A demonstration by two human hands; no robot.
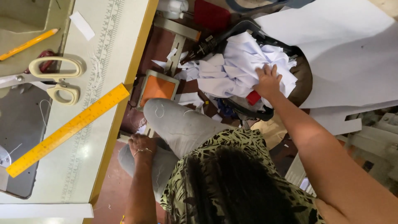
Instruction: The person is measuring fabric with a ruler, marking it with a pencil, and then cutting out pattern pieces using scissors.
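On the table (pixel 78 166), scissors (pixel 54 76), yellow ruler (pixel 68 129), pencil (pixel 29 43); right hand (pixel 268 81) on crumpled paper (pixel 232 68).

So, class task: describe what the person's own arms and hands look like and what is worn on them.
Both arms are bare, with no sleeves reaching them and no gloves. The left hand wears a thin bracelet or chain across it. The right hand shows no jewellery.

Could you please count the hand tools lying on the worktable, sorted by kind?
Scissors: 1
Yellow ruler: 1
Pencil: 1
Total: 3
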